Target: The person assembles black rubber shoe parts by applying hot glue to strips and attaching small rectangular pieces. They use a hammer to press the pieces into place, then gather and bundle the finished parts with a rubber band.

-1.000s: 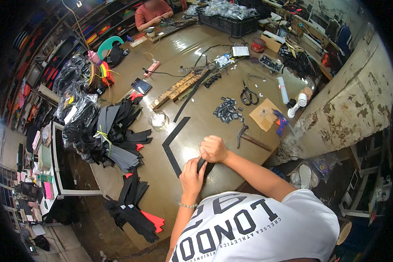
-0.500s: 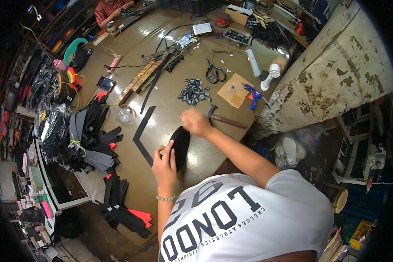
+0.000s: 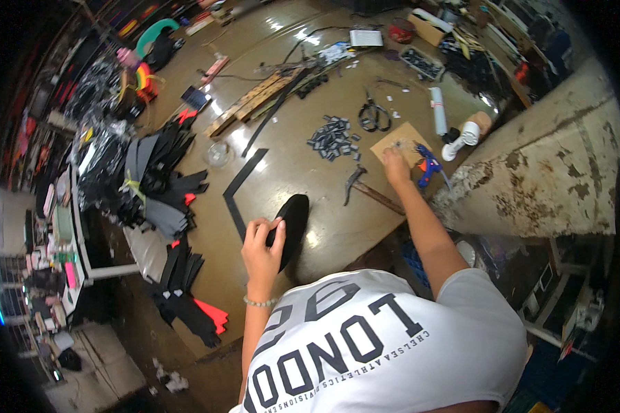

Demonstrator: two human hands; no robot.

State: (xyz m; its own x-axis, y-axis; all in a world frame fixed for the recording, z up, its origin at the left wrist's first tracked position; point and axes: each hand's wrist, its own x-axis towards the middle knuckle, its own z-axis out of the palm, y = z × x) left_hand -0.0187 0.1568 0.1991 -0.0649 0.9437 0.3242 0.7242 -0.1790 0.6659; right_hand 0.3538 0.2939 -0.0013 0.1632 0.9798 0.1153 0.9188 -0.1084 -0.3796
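My left hand point(image 3: 263, 244) grips a black, long oval piece point(image 3: 295, 220) of strap-like material, thumb and fingers pressed together at its left side. It stands near the table's front edge. Stretched out to the right, my right hand point(image 3: 395, 166) is over the near edge of a square of brown cardboard point(image 3: 384, 145); its fingers are small and blurred. Close to that hand's right lies a blue glue gun point(image 3: 428, 166). A hammer point(image 3: 379, 197) with a wooden handle lies between my two hands. Left of the oval piece is a bent black strip point(image 3: 240, 180).
Small dark buckle-like pieces point(image 3: 332, 138) form a pile mid-table, with black scissors point(image 3: 374, 117) beyond. Wooden slats point(image 3: 255, 104) lie farther left. Black and grey straps point(image 3: 160, 182) heap up at the left edge. A peeling pillar point(image 3: 537, 162) stands at the right.
My right hand has moved right, from beside the oval piece to the cardboard. My left hand keeps the oval piece, its fingers now more closed. The view has shifted.
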